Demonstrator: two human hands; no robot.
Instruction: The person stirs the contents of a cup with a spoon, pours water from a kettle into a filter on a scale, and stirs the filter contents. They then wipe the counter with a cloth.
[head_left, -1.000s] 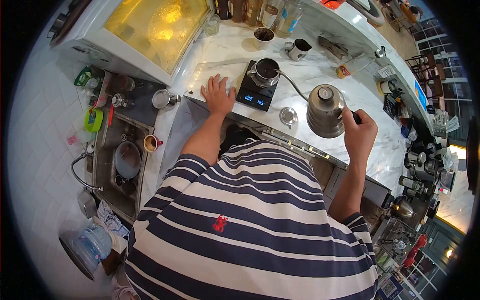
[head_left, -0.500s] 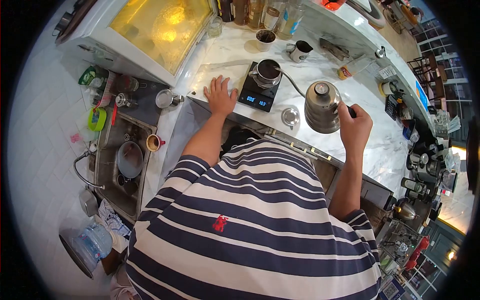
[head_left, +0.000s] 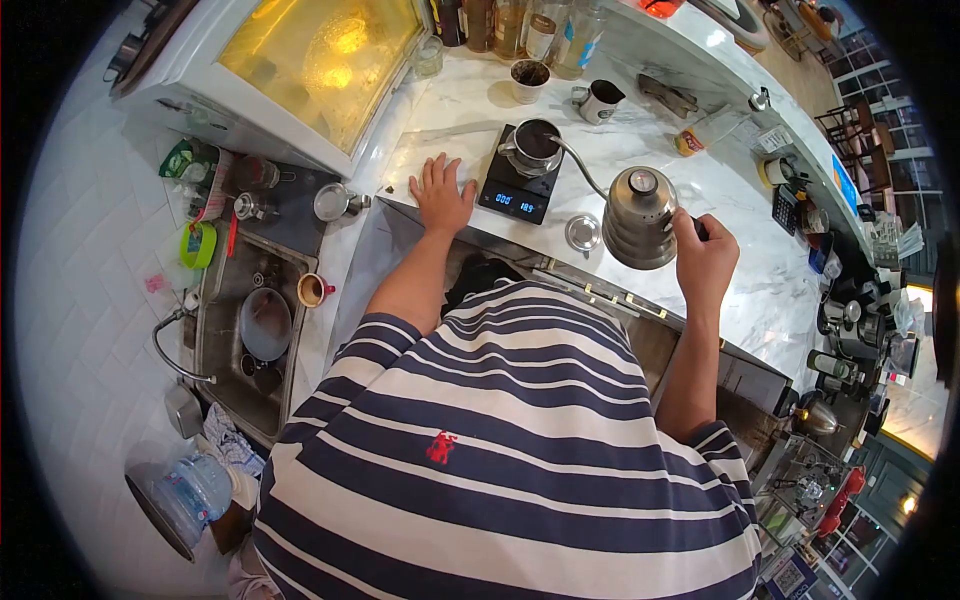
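My right hand [head_left: 704, 258] grips the handle of a steel gooseneck kettle [head_left: 640, 222]. The kettle's thin spout reaches left to the rim of a metal coffee dripper [head_left: 533, 148] with dark contents. That dripper sits on a black digital scale [head_left: 519, 185] with a lit blue display. Whether water is flowing from the spout I cannot tell. My left hand [head_left: 443, 197] lies flat on the marble counter, fingers spread, left of the scale and holding nothing. Between scale and kettle rests a small round metal lid [head_left: 582, 233].
Behind the scale stand a dark-stained cup [head_left: 529, 80], a small metal pitcher [head_left: 600, 101] and several bottles [head_left: 510, 25]. At left are a glass-fronted cabinet [head_left: 325, 70], a sink [head_left: 215, 345] and a red cup [head_left: 314, 290] on its edge.
My right hand and the kettle have shifted very slightly left. My left hand keeps its place on the counter, and the view has tilted a little.
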